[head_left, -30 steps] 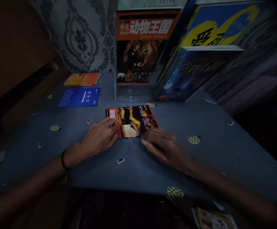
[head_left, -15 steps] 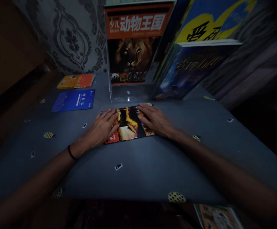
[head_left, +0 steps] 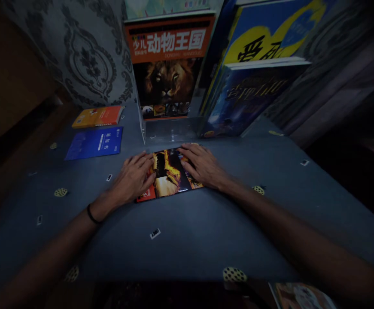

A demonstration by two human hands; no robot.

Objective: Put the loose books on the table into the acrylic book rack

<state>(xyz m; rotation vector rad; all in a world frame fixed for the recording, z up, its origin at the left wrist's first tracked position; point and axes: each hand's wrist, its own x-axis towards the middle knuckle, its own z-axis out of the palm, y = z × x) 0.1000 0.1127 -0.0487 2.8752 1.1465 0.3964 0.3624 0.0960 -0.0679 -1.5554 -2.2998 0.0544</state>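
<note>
1. A thin picture book (head_left: 169, 174) with a red spine edge and a fiery cover is seen lying flat on a blue table (head_left: 190, 231), just in front of a clear stand (head_left: 170, 128); it is pressed down from both sides.
2. The left hand (head_left: 132, 178) is laid palm down over the book's left part, fingers spread and flat, nothing gripped; a dark band (head_left: 92, 214) is worn at the wrist.
3. The right hand (head_left: 202, 165) is laid palm down over the book's right part, fingers stretched out and open, touching the cover.
4. A lion book (head_left: 169, 64) is propped upright in the stand; a dark blue book (head_left: 251, 96) and a blue and yellow book (head_left: 267, 34) are leaned beside it.
5. A blue booklet (head_left: 95, 142) and an orange booklet (head_left: 98, 116) are seen flat at the far left, well apart from the hands; patterned wallpaper (head_left: 83, 56) is shown behind.
</note>
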